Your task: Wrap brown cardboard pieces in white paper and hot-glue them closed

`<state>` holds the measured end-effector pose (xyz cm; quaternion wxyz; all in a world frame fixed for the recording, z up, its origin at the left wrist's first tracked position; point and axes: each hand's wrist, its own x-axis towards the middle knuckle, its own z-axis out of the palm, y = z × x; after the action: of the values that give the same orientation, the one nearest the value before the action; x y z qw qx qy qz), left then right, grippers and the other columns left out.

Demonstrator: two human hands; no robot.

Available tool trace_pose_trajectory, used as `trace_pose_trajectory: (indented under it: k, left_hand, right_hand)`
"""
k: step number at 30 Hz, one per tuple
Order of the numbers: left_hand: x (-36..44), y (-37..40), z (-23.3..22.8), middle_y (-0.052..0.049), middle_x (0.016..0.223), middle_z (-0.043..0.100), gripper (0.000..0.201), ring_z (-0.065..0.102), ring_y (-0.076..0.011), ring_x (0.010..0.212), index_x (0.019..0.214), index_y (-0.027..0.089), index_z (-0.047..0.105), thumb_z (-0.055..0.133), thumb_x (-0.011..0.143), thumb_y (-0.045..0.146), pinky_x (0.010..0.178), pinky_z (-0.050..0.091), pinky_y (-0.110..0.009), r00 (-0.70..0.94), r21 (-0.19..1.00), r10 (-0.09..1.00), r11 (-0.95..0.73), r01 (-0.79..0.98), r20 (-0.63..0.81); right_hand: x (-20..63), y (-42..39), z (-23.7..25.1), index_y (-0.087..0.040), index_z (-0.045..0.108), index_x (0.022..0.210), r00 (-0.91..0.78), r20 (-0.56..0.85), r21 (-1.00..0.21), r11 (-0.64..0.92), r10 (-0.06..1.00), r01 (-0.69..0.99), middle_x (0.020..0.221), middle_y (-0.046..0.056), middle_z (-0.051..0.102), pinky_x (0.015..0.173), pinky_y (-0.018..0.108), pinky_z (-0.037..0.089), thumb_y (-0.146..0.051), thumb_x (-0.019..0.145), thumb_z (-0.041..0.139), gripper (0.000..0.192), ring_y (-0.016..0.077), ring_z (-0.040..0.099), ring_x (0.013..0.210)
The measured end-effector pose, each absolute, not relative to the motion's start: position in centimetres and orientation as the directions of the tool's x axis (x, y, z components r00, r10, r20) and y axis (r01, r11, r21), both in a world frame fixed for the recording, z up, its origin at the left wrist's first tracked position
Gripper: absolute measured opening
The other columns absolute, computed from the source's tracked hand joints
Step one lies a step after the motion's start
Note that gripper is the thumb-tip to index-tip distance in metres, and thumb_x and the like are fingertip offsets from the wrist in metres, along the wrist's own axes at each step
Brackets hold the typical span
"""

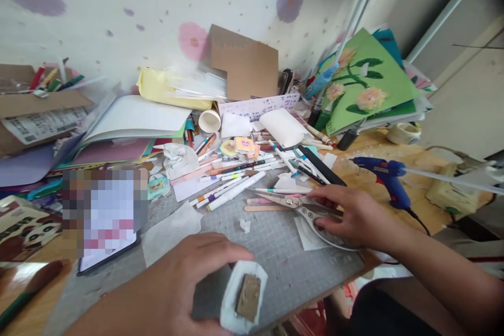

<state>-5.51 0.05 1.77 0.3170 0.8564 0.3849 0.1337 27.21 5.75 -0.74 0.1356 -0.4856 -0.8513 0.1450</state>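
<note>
Right now your left hand pinches a small white paper packet between thumb and fingers, holding it low over the near edge of the grey cutting mat; a brown cardboard scrap sits in the middle of the packet, with the paper folded up around it. Your right hand lies well off to the far side of the packet, resting flat on the handles of the scissors, fingers spread over them rather than through the loops, so it touches them but does not look to have gripped them yet; the blades point away from that hand toward the loose markers and pens. Just beyond the hand's knuckles stands the blue glue gun, and under the palm lies a scrap of white paper. This reads as the pick-up step: one hand steadies the wrapped piece while the other gets hold of the cutting tool. The next move would call for sliding your fingers into the handles, lifting the scissors clear of the clutter around them, and bringing the blades over to the packet while the left hand keeps it still and keeps its fingertips out of the cutting line.
</note>
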Motion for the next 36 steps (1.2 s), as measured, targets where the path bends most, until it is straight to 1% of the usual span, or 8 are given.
trace_pose_trajectory:
  k: [5,11,18,20,23,26,32,36]
  left_hand:
    - [-6.0,0.3,1.6,0.001,0.111,0.067,0.063,0.063,-0.0245,0.097,0.117,0.035,0.057,0.074,0.057,0.038,0.085,0.048,-0.030,0.639,0.625,0.768,-0.478,0.617,-0.042]
    - [-6.1,0.5,0.6,-0.001,0.112,0.067,0.064,0.063,-0.0260,0.096,0.117,0.034,0.058,0.075,0.056,0.032,0.084,0.049,-0.031,0.596,0.681,0.803,-0.447,0.581,0.019]
    - [-5.7,1.3,-0.2,-0.004,0.111,0.067,0.055,0.063,-0.0294,0.098,0.116,0.032,0.059,0.071,0.062,0.025,0.080,0.051,-0.033,0.392,0.847,0.915,-0.285,0.448,0.100]
    - [-5.7,1.5,-0.3,-0.004,0.114,0.066,0.055,0.062,-0.0300,0.100,0.116,0.032,0.058,0.071,0.063,0.024,0.082,0.051,-0.035,0.346,0.889,0.934,-0.230,0.395,0.087]
    - [-5.4,1.4,-0.2,-0.005,0.115,0.064,0.052,0.058,-0.0300,0.105,0.114,0.032,0.058,0.071,0.064,0.026,0.089,0.046,-0.038,0.275,0.924,0.960,-0.156,0.348,0.059]
    - [-5.0,1.0,0.3,-0.007,0.118,0.060,0.051,0.057,-0.0284,0.107,0.115,0.029,0.055,0.071,0.066,0.027,0.092,0.043,-0.039,0.247,0.947,0.969,-0.086,0.310,0.007]
    - [-4.6,0.5,0.6,-0.002,0.107,0.060,0.041,0.056,-0.0192,0.099,0.105,0.026,0.055,0.071,0.067,0.021,0.085,0.044,-0.028,0.218,0.979,0.972,-0.124,0.162,0.087]
    - [-4.6,0.5,0.3,0.001,0.098,0.060,0.039,0.057,-0.0155,0.092,0.102,0.025,0.055,0.072,0.067,0.020,0.080,0.045,-0.024,0.204,0.991,0.973,-0.122,0.046,0.111]
  right_hand:
    - [29.5,6.7,-0.9,-0.020,0.059,0.109,-0.323,0.197,-0.498,0.378,0.926,0.780,0.082,0.002,0.065,0.062,0.026,0.053,-0.031,0.074,0.062,0.037,0.0155,0.061,0.069]
    - [31.9,8.3,-2.0,-0.017,0.062,0.105,-0.326,0.264,-0.369,0.407,0.908,0.836,0.094,0.008,0.065,0.071,0.034,0.052,-0.031,0.073,0.063,0.035,0.0213,0.061,0.078]
    - [31.0,7.4,-1.6,-0.015,0.063,0.101,-0.441,0.314,-0.223,0.516,0.841,0.827,0.107,0.014,0.061,0.088,0.044,0.043,-0.031,0.079,0.058,0.028,0.0285,0.056,0.101]
    - [30.0,6.1,-0.7,-0.018,0.063,0.098,-0.537,0.275,-0.216,0.596,0.797,0.774,0.108,0.012,0.059,0.089,0.040,0.043,-0.031,0.081,0.056,0.023,0.0250,0.055,0.103]
    - [28.4,4.4,0.3,-0.021,0.061,0.097,-0.712,0.063,-0.245,0.702,0.699,0.668,0.106,0.008,0.058,0.082,0.036,0.048,-0.032,0.080,0.059,0.021,0.0215,0.056,0.097]
    - [27.8,3.7,0.2,-0.022,0.060,0.099,-0.721,-0.067,-0.243,0.690,0.689,0.682,0.109,0.009,0.057,0.080,0.041,0.048,-0.034,0.078,0.061,0.024,0.0245,0.056,0.096]
    - [28.0,4.2,-0.4,-0.021,0.063,0.095,-0.701,-0.032,-0.276,0.668,0.712,0.691,0.105,0.009,0.062,0.080,0.040,0.048,-0.025,0.079,0.058,0.018,0.0246,0.060,0.093]
    - [28.0,4.7,0.4,-0.020,0.062,0.091,-0.687,-0.008,-0.385,0.632,0.726,0.672,0.098,0.007,0.063,0.079,0.036,0.046,-0.024,0.084,0.049,0.016,0.0214,0.059,0.091]
